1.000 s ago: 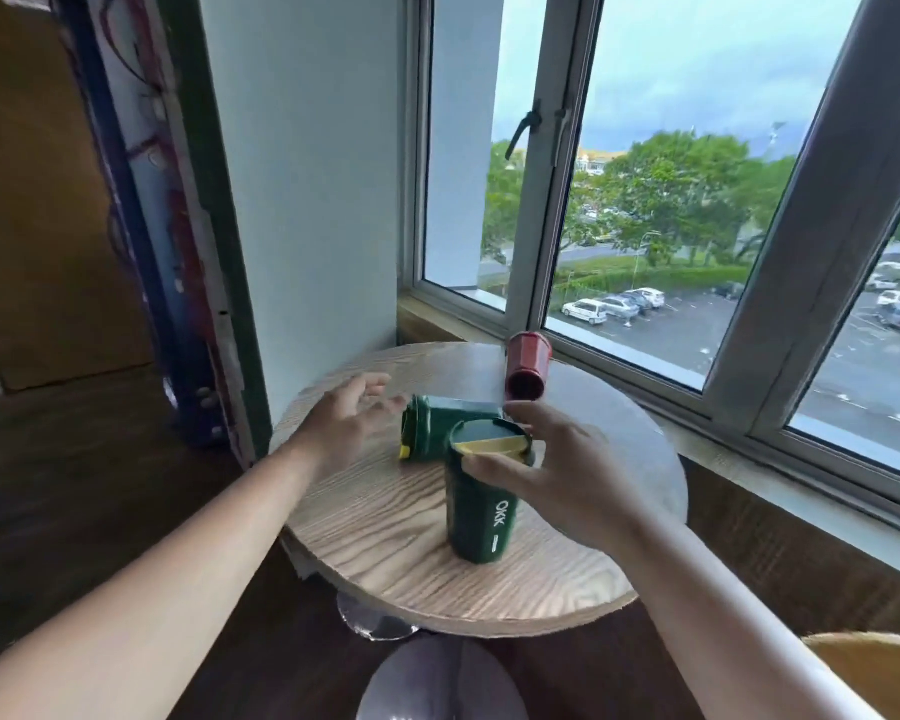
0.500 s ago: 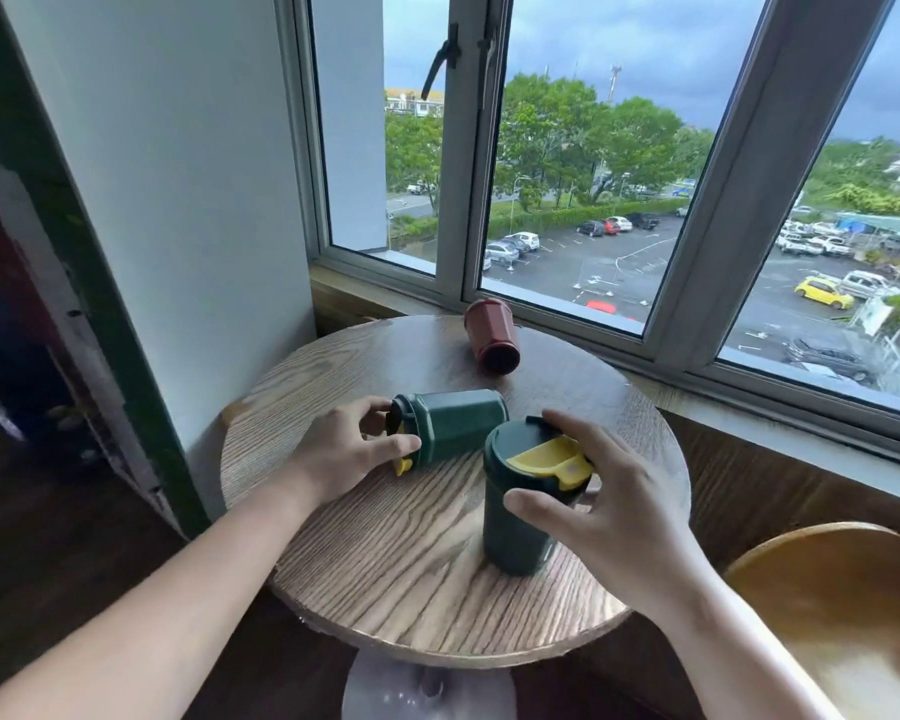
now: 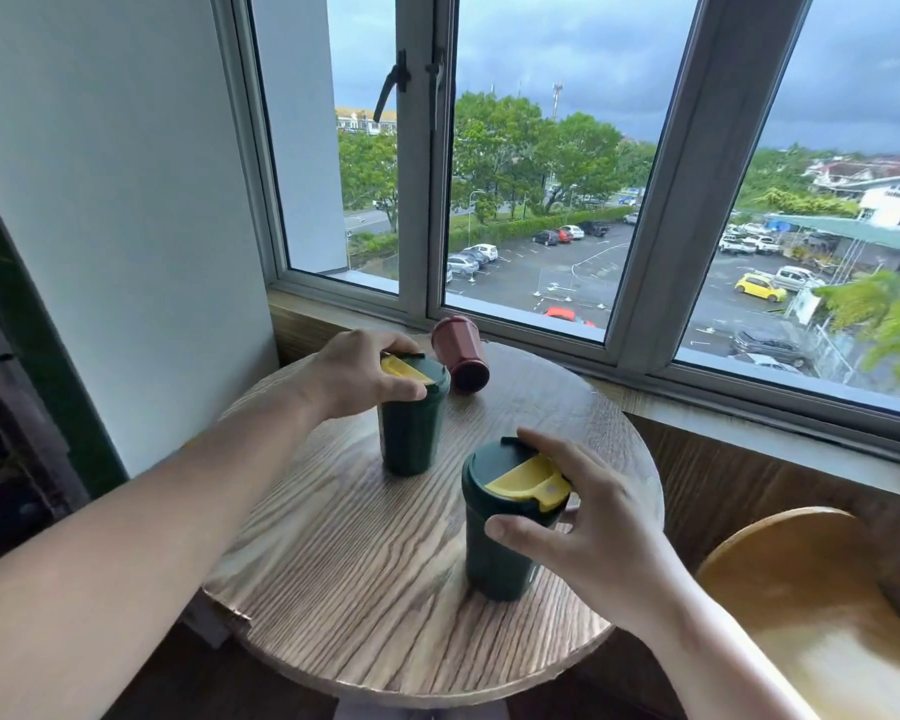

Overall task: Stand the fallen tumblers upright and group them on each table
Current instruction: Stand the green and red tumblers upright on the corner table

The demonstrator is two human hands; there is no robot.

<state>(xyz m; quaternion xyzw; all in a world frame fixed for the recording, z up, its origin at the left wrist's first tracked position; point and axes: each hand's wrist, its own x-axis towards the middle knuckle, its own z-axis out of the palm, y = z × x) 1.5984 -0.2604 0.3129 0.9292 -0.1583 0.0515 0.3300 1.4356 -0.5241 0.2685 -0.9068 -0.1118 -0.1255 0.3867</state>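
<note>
Two green tumblers stand upright on the round wooden desk (image 3: 333, 589): the far green tumbler (image 3: 411, 433) toward the back left, the near green tumbler (image 3: 500, 543) toward the front right, apart from each other. The left hand (image 3: 365, 376) clasps the far one's lid rim from above; the right hand (image 3: 593, 532) pinches the near one's lid between thumb and fingers. A red tumbler (image 3: 461, 353) lies on its side at the desk's far edge, by the window. The righting step looks nearly finished; next, a hand likely must let go, reach the red tumbler, stand it, and draw all three together.
</note>
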